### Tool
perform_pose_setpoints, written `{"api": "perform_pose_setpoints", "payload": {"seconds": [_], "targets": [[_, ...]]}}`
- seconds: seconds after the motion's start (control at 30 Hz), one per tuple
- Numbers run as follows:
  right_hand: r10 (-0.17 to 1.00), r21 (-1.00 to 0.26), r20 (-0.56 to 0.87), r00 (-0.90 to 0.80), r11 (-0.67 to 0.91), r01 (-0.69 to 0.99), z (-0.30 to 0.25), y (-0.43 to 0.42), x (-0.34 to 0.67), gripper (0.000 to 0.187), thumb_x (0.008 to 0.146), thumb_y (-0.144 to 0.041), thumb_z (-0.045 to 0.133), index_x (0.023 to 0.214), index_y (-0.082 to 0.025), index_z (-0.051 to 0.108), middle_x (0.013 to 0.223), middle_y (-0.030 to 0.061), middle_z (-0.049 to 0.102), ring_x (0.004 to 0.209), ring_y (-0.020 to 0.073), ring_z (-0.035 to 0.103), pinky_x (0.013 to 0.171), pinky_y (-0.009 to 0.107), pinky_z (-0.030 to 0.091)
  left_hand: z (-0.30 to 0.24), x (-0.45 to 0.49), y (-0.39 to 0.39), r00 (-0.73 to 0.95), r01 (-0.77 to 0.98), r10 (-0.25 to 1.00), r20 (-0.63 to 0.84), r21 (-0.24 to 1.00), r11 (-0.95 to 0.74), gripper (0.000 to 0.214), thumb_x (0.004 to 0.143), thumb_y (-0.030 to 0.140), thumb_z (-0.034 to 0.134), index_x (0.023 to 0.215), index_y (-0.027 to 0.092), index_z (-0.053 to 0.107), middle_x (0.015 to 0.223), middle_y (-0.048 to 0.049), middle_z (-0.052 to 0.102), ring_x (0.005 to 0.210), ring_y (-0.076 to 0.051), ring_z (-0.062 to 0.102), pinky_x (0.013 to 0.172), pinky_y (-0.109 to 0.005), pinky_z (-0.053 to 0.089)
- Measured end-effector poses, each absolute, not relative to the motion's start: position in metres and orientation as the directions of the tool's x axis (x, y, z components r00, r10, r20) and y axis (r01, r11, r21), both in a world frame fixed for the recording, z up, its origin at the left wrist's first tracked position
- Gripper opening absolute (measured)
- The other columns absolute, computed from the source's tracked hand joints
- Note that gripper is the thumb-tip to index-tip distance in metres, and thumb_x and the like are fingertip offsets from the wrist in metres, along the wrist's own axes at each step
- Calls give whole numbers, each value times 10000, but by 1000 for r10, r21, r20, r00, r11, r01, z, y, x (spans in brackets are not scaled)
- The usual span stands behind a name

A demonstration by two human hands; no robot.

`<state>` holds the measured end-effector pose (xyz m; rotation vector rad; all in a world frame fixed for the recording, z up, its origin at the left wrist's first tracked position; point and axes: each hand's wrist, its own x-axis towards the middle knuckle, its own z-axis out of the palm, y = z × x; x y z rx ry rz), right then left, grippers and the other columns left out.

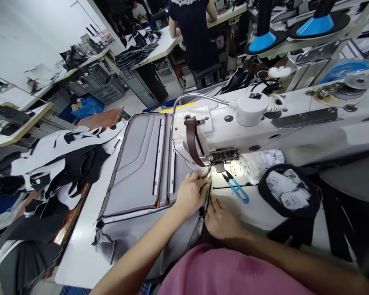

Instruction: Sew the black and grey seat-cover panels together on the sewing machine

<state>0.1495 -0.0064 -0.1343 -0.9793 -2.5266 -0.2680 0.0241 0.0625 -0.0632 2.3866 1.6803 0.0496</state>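
Note:
A grey padded fabric cover (133, 153) with dark bound edges and white strips lies spread on the sewing machine's table. My left hand (190, 194) is closed on its right edge, fingers pinched just in front of the presser foot (219, 167). Lower along that same dark edge, my right hand (223, 221) grips the cover with bent fingers; its thumb is hidden. Blue-handled thread snips (236, 187) lie on the table just right of the presser foot, touched by neither hand. The white sewing machine (215, 131) reaches in from the right, its lamp lighting the needle area.
A black round holder (266, 196) with white labels stands to the right. Black and white fabric scraps (74, 164) are heaped at the left. A brown strap (192, 141) hangs on the machine head. Beyond it, a person (197, 37) sits at another table.

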Motion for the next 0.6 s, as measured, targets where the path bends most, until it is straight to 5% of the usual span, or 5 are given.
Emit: {"api": "perform_pose_setpoints", "payload": {"seconds": [0.13,0.33,0.6], "targets": [[605,27,443,-661,728,685,-136,-7,150,228,790,-102,514,851,-16,716,949,275,695,934,308,666,835,417,536,-79,12,59,326,923,943,61,194,-332,230,926,249,499,1071,200,671,1022,-64,609,927,-210,531,826,-340,455],[608,26,399,-686,740,672,-136,-9,153,250,800,-92,519,920,21,707,980,297,684,965,320,655,857,433,524,-90,13,58,389,921,910,144,-53,-385,283,928,149,444,1122,221,637,1138,-80,617,934,-228,537,779,-376,434],[619,101,413,-668,698,709,-135,-2,154,273,789,-75,472,882,-21,723,935,244,711,924,300,671,845,412,536,-80,19,64,256,965,955,151,12,-261,474,838,592,574,1139,233,644,1182,-117,590,1130,-295,505,1046,-519,298]]}}
